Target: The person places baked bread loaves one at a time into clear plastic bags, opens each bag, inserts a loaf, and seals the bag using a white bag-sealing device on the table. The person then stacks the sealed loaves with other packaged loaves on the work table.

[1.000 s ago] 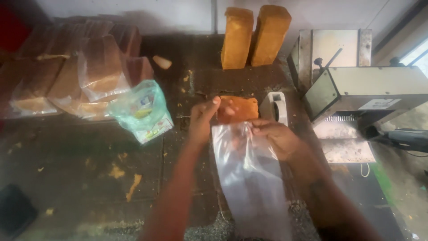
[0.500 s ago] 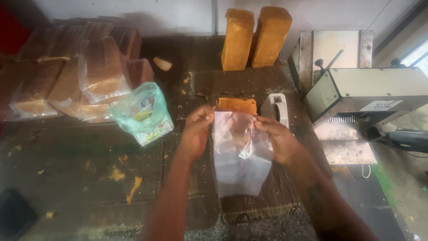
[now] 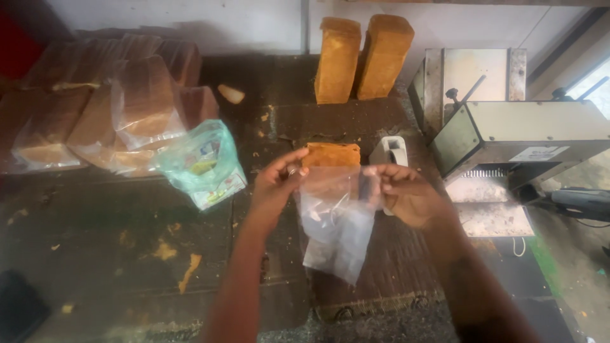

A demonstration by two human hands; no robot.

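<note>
Clear plastic wrapped the bagged loaves point(image 3: 95, 121) stacked at the table's point(image 3: 95, 254) far left corner; beside them, toward the middle, lay a crumpled green printed bag point(image 3: 202, 164), its contents not legible. Crumbs lay scattered on the dark table near its front edge. At centre, the left hand point(image 3: 274, 187) pinched one side of the mouth of a clear plastic bag point(image 3: 337, 228), thumb and forefinger closed on the film; the right hand point(image 3: 406, 194) gripped the opposite side likewise, so the mouth was spread and the empty bag hung toward the front edge. Just behind the mouth lay a bare brown loaf point(image 3: 332, 155), touching or nearly touching the film. Two unwrapped loaves point(image 3: 362, 57) stood upright against the back wall. A white tape dispenser point(image 3: 391, 151) sat beside the right hand, and a grey metal machine point(image 3: 521, 136) occupied the right edge.
</note>
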